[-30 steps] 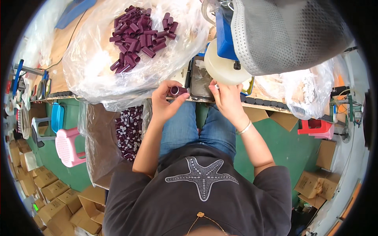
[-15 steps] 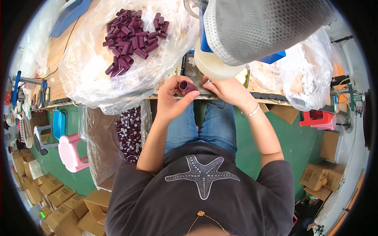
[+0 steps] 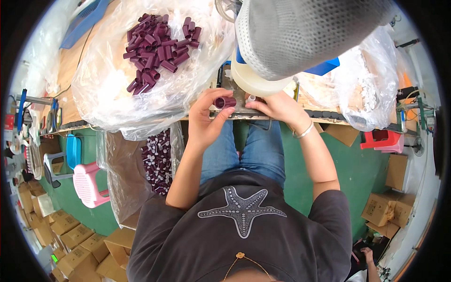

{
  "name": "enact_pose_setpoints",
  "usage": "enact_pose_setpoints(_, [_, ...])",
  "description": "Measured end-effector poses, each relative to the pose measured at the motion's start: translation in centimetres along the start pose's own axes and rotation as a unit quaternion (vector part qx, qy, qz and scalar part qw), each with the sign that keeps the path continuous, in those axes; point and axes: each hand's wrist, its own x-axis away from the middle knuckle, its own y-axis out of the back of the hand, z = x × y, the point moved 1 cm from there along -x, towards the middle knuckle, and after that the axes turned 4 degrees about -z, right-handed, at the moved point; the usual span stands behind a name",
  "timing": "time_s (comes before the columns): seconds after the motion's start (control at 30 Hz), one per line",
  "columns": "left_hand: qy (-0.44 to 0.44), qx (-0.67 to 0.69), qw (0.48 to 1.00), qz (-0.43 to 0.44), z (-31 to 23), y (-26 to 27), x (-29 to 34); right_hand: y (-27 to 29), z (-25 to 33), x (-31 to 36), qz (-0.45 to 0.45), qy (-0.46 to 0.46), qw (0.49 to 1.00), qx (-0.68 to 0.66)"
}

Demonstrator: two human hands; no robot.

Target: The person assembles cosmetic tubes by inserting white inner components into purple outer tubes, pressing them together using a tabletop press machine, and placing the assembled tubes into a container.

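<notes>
My left hand (image 3: 205,120) is closed on a short maroon plastic tube (image 3: 228,102), held sideways between thumb and fingers. Just right of it, my right hand (image 3: 282,109) pinches a small white plastic piece (image 3: 252,98). A small gap separates the piece from the tube. Both hands are above the near edge of the worktable. Ahead and to the left, a pile of similar maroon tubes (image 3: 155,49) lies on clear plastic sheeting (image 3: 101,89). Small white pieces (image 3: 369,94) lie on plastic at the right.
Below the table edge at left stands a plastic-lined carton (image 3: 124,174) with maroon parts with whitish ends (image 3: 157,162). A translucent tub (image 3: 253,83) and a grey mesh object (image 3: 314,37) block the view ahead. Pink stool (image 3: 89,185) at left; another person's hand (image 3: 368,254) at lower right.
The tube has turned from slanted to nearly level in my left hand. The white piece in my right hand shows more plainly now. Another person's hand has appeared at lower right.
</notes>
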Motion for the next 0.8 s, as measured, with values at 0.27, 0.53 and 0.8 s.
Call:
enact_pose_setpoints(0.27, [0.049, 0.045, 0.998, -0.005, -0.4, 0.4, 0.2, 2.1, 0.3, -1.2, 0.086, 0.006, 0.996, -0.005])
enact_pose_setpoints(0.53, [0.010, 0.008, 1.000, -0.012, -1.4, 0.3, -0.1, -0.4, 2.4, 0.1, -0.012, -0.067, 0.997, 0.036])
enact_pose_setpoints(0.8, [-0.013, -0.041, 0.999, -0.009, -1.2, 0.3, -0.2, -0.8, 2.1, 0.7, -0.035, -0.046, 0.996, 0.063])
